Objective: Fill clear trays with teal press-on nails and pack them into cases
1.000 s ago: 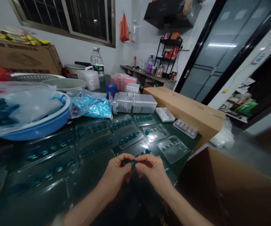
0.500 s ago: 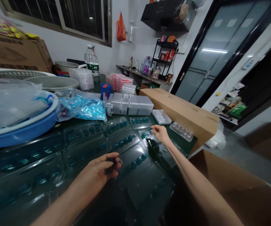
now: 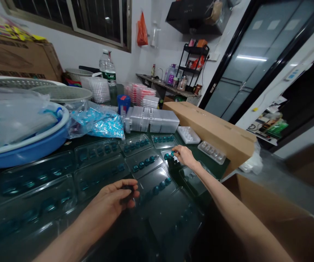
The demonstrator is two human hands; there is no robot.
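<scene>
My right hand [image 3: 184,155] reaches over a clear plastic tray [image 3: 165,164] and pinches a small teal piece [image 3: 173,153] at its fingertips. Beside it in the same tray sits another teal piece [image 3: 166,156]. My left hand [image 3: 121,194] hovers above the nearer trays with its fingers curled in. Something dark shows between thumb and fingers there, too shaded to make out. Close to it, a tray [image 3: 149,181] holds a row of teal pieces [image 3: 161,185]. More clear trays with such rows cover the dark green tabletop, among them a tray [image 3: 99,174] on the left.
A blue basin [image 3: 26,145] with plastic bags stands at left. Along the back are a blue-patterned bag [image 3: 105,122], stacked clear boxes [image 3: 164,122] and a water bottle [image 3: 108,69]. A long cardboard box [image 3: 214,131] borders the right, with an open carton [image 3: 269,211] below.
My right hand has lowered slightly and moved left, bringing its teal piece closer to the one in the tray. My left hand has hardly moved. The view has shifted slightly.
</scene>
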